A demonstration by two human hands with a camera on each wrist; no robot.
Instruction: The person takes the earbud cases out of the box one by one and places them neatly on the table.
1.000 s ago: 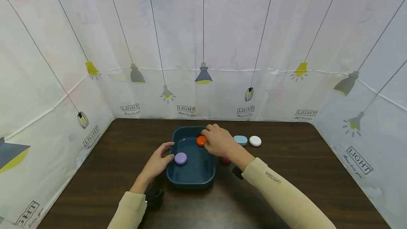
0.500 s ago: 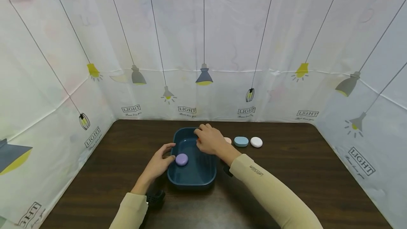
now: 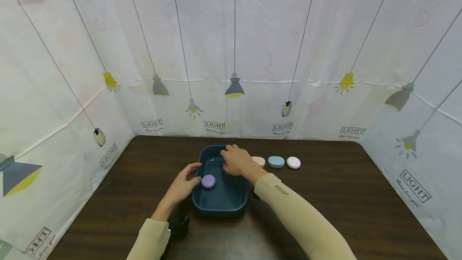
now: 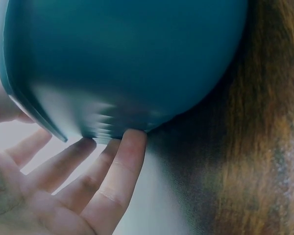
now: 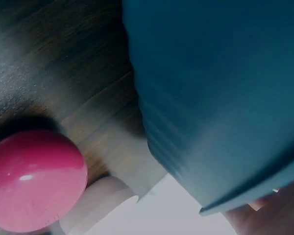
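Observation:
A dark blue rectangular bin (image 3: 220, 208) stands on the table. My left hand (image 3: 182, 183) rests along its left side, fingers fairly straight against the outer wall (image 4: 117, 58) in the left wrist view. A round lilac soap-like piece (image 3: 208, 181) lies inside near that side. My right hand (image 3: 238, 161) reaches over the right rim into the bin's far right corner, fingers bent downward. The orange soap-like piece it was pinching is now hidden behind the hand. In the right wrist view, a glossy pink piece (image 5: 36, 181) sits outside the bin.
Right of the bin, a pale pink piece (image 3: 258, 161), a light blue oval piece (image 3: 276, 161) and a white round piece (image 3: 293, 162) lie in a row on the dark wood table (image 3: 343, 196). A lamp-printed curtain (image 3: 260, 51) encloses the back and sides.
My right hand has moved left and slightly down into the bin, taking the orange piece out of sight and uncovering the pale pink piece. My left hand has stayed by the bin.

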